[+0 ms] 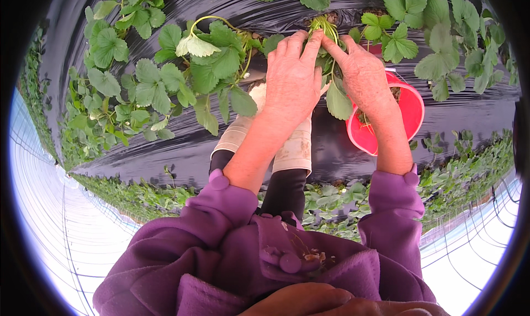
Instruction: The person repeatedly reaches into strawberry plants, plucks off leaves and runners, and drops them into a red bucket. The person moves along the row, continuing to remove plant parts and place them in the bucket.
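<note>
A strawberry plant (324, 24) grows from a hole in the black plastic mulch film (265, 15), its green stems bunched together. My left hand (292, 73) grips the stems and leaves from the left, index finger stretched up along them and the thumb lower down. From the right, my right hand (364, 73) has its fingers around the same bunch, close to the left fingertips. A large strawberry leaf (338, 102) hangs down between my hands. Most of the fingertips are hidden by the hands and foliage.
Below my right forearm stands a red bucket (408, 109) with plant scraps (364, 120) inside. Other strawberry plants (219, 63) flank my hands left and right. My light-coloured boots (293, 144) stand on the film. Another planted row (335, 196) runs behind me, under a greenhouse frame (62, 233).
</note>
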`<state>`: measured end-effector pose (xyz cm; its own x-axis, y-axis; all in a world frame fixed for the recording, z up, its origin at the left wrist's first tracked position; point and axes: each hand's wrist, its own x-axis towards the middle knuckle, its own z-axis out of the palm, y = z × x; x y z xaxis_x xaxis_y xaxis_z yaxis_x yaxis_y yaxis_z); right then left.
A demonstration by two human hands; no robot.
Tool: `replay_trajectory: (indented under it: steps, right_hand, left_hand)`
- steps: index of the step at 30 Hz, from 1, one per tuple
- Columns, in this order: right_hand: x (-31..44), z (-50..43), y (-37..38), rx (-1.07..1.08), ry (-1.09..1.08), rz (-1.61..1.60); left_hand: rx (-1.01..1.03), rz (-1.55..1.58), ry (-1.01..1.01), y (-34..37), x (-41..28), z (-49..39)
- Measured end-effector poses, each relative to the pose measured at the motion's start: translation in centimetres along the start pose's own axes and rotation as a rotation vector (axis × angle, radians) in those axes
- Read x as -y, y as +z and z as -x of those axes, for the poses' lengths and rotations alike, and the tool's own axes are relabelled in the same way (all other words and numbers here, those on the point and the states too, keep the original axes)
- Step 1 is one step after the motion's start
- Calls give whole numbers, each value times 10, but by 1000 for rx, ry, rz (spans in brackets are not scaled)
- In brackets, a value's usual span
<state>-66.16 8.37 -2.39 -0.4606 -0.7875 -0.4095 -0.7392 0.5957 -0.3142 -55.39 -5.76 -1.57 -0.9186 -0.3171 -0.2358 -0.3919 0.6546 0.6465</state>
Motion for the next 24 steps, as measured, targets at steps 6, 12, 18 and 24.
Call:
replay_trajectory:
  steps: [6, 12, 18, 24]
  right_hand:
    - [-19, -15, -7, -365, 152, -499]
    - [-22, -55, 12, -387, 156, -260]
    - [-26, -64, 22, -451, 11, -162]
    - [-29, -66, 24, -444, -18, -188]
  left_hand:
    - [67, 15, -40, 4, 0, 3]
    - [80, 2, -30, 4, 0, 5]
    - [24, -27, -28, 3, 6, 7]
    - [66, -20, -43, 3, 8, 8]
